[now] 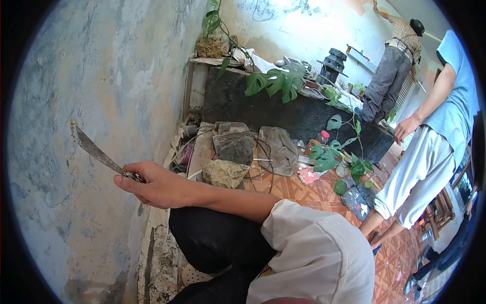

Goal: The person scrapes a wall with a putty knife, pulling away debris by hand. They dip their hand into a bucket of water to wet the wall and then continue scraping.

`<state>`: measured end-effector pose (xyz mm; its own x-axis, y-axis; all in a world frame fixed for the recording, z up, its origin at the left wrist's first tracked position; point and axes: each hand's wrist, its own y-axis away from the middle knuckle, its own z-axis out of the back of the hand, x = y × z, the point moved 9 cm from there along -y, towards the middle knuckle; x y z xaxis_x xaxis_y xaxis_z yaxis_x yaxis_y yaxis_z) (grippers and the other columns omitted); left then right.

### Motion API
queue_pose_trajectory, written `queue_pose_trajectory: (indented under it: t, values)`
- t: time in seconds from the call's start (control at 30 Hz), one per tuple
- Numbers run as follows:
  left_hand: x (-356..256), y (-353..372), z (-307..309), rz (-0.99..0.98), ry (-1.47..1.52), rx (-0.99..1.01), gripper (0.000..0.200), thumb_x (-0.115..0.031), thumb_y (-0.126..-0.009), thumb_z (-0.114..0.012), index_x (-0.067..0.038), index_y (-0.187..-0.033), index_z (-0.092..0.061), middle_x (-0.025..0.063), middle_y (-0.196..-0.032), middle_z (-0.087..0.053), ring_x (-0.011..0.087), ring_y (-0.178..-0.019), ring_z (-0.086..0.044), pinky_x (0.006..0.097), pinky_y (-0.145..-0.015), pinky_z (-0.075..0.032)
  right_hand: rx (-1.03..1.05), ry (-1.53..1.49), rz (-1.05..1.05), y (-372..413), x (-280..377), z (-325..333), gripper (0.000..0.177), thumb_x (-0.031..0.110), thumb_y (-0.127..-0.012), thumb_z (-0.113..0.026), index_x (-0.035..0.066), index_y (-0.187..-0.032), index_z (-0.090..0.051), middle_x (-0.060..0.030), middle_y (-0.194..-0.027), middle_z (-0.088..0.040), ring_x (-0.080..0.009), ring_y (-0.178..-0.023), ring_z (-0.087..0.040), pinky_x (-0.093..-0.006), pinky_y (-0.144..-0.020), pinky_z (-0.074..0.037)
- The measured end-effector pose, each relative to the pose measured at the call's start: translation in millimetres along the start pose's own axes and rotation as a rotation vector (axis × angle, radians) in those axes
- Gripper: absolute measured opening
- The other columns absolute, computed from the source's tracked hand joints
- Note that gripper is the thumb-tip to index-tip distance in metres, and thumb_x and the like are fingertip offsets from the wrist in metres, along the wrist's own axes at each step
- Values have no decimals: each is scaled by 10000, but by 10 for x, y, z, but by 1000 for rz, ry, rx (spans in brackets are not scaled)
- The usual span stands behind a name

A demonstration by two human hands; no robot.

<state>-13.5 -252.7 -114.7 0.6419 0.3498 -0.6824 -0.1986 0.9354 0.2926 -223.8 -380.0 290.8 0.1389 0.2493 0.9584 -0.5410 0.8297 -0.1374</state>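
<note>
My right hand (159,185) reaches across to the left, its fingers closed around the dark handle of a knife (96,151). The knife's long, worn metal blade points up and left. Its tip lies over the patchy painted wall (91,213), right at a small yellowish spot (74,123). My left hand is out of sight. My bent knee in black trousers (215,238) is below the right forearm, close to the wall's foot.
A large rock (225,173) and rubble lie by the wall's corner. Trailing plants (324,159) hang from a dark ledge (238,96) holding various items. One person (397,61) stands on the ledge; another in a blue shirt (448,101) stands on the tiled floor (392,258).
</note>
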Motion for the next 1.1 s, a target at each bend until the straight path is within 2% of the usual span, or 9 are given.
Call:
queue_pose_trajectory:
  t: [0.4, 0.5, 0.7, 0.8, 1.1]
  values:
    - [8, -77, -52, -4, 11, 5, 514, -254, -905, -605, 12, -1325, -478, 320, -1121, -588, 445, -1082, -561, 467, -891, -453, 12, -58, -40, -18, -47, -50, 433, 442, -995, -474, 17, -917, -487, 60, -531, -340, -45, -407, -333, -239, -365, -285]
    - [2, -89, -57, -6, 10, 7, 512, -253, -905, -604, 12, -1324, -478, 320, -1123, -587, 445, -1083, -560, 468, -892, -453, 1, -23, -20, -17, -24, -27, 468, 435, -997, -473, -30, -953, -516, 33, -516, -399, -58, -406, -377, -245, -378, -312]
    - [9, -112, -62, -7, 8, 10, 508, -249, -905, -602, 12, -1324, -479, 320, -1125, -587, 445, -1085, -559, 468, -893, -452, -12, -48, -31, -14, -16, -29, 465, 441, -997, -471, -17, -922, -501, 34, -514, -392, -58, -399, -369, -246, -368, -310]
    - [19, -115, -62, -7, 9, 5, 507, -248, -906, -601, 12, -1323, -480, 319, -1126, -586, 445, -1087, -559, 469, -893, -452, 13, -126, -42, -46, -93, -58, 436, 443, -995, -474, 8, -995, -490, 72, -546, -325, -32, -416, -315, -227, -361, -269]
    - [71, -87, -42, 0, 10, 1, 501, -243, -907, -599, 12, -1322, -481, 319, -1129, -585, 445, -1090, -557, 470, -895, -451, -3, -71, -55, -33, -45, -49, 441, 456, -994, -464, 16, -966, -483, 74, -551, -316, -29, -411, -301, -224, -357, -265]
